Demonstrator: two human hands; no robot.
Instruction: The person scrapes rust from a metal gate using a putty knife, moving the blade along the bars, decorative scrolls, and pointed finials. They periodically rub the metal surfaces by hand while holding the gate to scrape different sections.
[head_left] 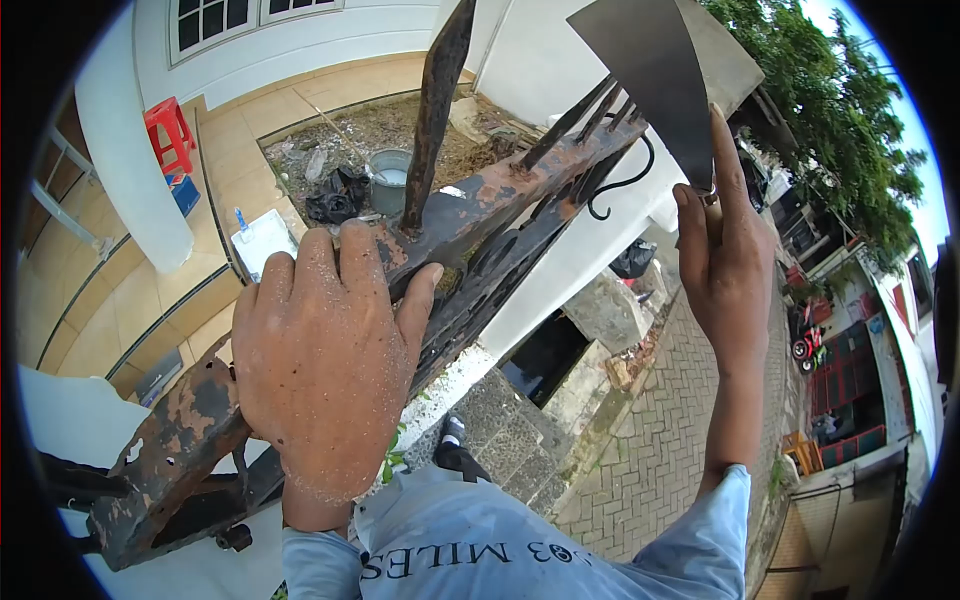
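Note:
My left hand, speckled with pale dust, wraps over the top rail of a rusty iron fence. The fingers lie across the rail and the thumb is on the street side. Black paint is flaking off the rail, baring brown and pinkish patches. A pointed iron spike rises just beyond the fingers. Up at the right, apart from the fence, my right hand grips a putty knife. Its wide, dark blade points upward, with the forefinger stretched along its edge. The handle is mostly hidden in the hand.
Inside the fence, a grey bucket stands beside a black plastic bag on bare soil. A red stool is on the tiled porch. A white low wall carries the fence. Outside, a dark drain opening borders the paved street.

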